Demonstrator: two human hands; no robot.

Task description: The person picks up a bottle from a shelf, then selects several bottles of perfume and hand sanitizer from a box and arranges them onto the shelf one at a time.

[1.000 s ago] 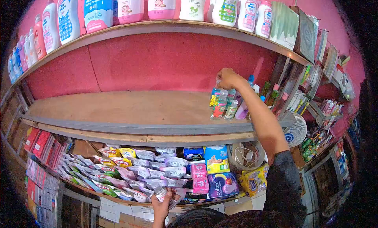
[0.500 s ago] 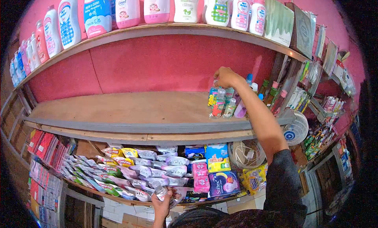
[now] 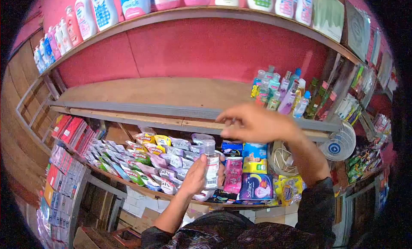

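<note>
My left hand (image 3: 198, 174) is wrapped round a small clear plastic bottle (image 3: 211, 169) with a transparent cap and a white printed label. It holds the bottle upright in front of the lower shelf. Above and to the right hovers my right hand (image 3: 257, 122), its fingers curved and apart with nothing seen between them. Behind it, at the right end of the middle shelf (image 3: 163, 92), stands a cluster of small bottles (image 3: 273, 83) in clear, green and purple.
Baby powder and lotion bottles (image 3: 103, 10) line the top shelf. Below are rows of pouches (image 3: 148, 156), pink packs (image 3: 233, 174) and a Softex pack (image 3: 256, 186). A white fan (image 3: 339, 141) stands at the right, near a coiled white cable (image 3: 283, 158).
My right hand has come away from the bottle cluster, down and towards me. My left hand has raised the clear bottle. The view has shifted, so the shelves appear higher and further right.
</note>
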